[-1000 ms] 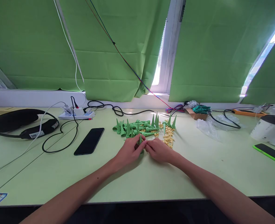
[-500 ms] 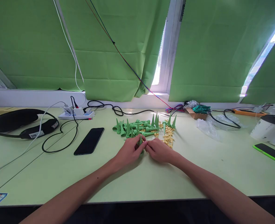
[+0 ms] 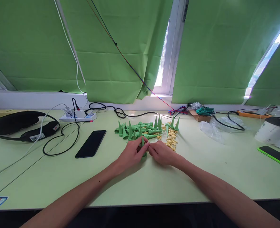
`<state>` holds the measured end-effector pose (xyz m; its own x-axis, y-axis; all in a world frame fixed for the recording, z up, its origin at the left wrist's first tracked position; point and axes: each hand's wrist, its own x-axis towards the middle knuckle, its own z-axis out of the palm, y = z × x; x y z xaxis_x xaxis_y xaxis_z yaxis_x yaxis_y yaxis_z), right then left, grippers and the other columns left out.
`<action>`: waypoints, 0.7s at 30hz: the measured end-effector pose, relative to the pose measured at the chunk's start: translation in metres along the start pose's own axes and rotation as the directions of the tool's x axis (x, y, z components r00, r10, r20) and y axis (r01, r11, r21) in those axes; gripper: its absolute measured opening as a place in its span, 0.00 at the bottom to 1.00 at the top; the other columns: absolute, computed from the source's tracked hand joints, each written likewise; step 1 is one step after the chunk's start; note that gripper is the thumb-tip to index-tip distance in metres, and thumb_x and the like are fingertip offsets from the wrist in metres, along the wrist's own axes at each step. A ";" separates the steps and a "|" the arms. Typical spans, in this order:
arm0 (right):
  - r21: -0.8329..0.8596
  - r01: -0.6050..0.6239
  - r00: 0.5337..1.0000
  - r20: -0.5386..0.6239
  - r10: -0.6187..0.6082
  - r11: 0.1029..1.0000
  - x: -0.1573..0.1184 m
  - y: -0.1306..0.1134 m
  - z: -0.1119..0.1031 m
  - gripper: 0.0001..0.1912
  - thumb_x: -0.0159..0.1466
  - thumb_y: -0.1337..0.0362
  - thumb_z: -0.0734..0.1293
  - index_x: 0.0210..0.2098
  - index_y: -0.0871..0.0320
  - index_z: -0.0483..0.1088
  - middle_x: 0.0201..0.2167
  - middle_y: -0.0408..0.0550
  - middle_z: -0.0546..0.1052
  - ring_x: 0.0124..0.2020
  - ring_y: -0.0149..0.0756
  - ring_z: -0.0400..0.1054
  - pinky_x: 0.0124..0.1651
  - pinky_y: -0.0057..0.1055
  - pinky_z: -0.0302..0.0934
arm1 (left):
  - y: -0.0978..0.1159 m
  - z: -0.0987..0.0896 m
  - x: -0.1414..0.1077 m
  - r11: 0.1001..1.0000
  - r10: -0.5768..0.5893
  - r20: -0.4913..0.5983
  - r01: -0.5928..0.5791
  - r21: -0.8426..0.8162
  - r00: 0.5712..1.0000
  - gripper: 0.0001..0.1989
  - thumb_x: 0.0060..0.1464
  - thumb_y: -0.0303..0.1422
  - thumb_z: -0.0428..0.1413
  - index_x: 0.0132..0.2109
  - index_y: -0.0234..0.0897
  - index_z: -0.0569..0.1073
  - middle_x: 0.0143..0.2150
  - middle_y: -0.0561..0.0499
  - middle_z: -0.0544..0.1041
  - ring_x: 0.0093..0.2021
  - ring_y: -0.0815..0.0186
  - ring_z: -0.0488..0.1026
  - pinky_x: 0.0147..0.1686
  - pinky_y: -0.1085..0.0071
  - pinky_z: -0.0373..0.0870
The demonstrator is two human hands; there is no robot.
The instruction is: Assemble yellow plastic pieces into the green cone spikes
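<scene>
My left hand (image 3: 134, 151) is closed around a green plastic cone (image 3: 143, 142), whose pointed tip shows above the fingers and whose base shows below. Against it sits my right hand (image 3: 161, 152), its fingertips pinched together beside the cone; what they hold is hidden. Just beyond both hands lies a heap of green cones (image 3: 140, 129), some standing on their bases and others on their sides. To the right of that heap, small tan plastic pieces (image 3: 171, 139) are scattered behind my right hand.
A black phone (image 3: 90, 144) lies to the left, near a power strip (image 3: 78, 117) with cables and a black neck-worn device (image 3: 23, 126). At right are a small cardboard box (image 3: 199, 116), clear plastic bags (image 3: 211, 130), a white roll (image 3: 274, 129) and a green-edged phone (image 3: 276, 156).
Both hands stay in nearly the same place, with only a slight shift of the fingers around the cone. The heap and the tan pieces look unmoved.
</scene>
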<state>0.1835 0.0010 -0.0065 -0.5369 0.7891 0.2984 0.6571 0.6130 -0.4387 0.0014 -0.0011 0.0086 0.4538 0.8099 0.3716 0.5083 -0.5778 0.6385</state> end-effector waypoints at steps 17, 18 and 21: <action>0.130 -0.021 0.995 -0.092 0.033 0.991 0.001 -0.004 0.000 0.17 0.72 0.63 0.54 0.25 0.57 0.56 0.21 0.38 0.61 0.23 0.28 0.49 0.29 0.28 0.44 | -0.001 0.000 0.001 1.000 -0.008 -0.076 0.007 -0.014 0.997 0.15 0.66 0.43 0.46 0.41 0.37 0.70 0.23 0.58 0.67 0.21 0.72 0.60 0.25 0.73 0.58; 0.142 -0.018 0.994 -0.103 0.033 0.990 0.001 -0.004 0.001 0.17 0.72 0.62 0.55 0.26 0.57 0.56 0.21 0.38 0.61 0.23 0.28 0.49 0.29 0.28 0.44 | -0.001 0.000 0.001 1.000 -0.018 -0.086 0.016 -0.023 0.996 0.15 0.66 0.43 0.46 0.41 0.37 0.70 0.24 0.57 0.68 0.21 0.72 0.60 0.25 0.73 0.58; 0.171 0.000 0.993 -0.118 0.020 0.985 0.001 -0.004 0.000 0.15 0.72 0.61 0.56 0.28 0.56 0.55 0.21 0.37 0.61 0.23 0.28 0.50 0.29 0.28 0.44 | -0.001 0.000 0.001 0.997 -0.049 -0.126 0.042 -0.061 0.991 0.15 0.65 0.43 0.47 0.41 0.37 0.70 0.28 0.55 0.72 0.23 0.71 0.64 0.26 0.73 0.61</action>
<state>0.1800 -0.0007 -0.0044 -0.4570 0.8006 0.3876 0.5570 0.5973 -0.5771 0.0013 0.0004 0.0086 0.3329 0.8434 0.4217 0.4815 -0.5366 0.6930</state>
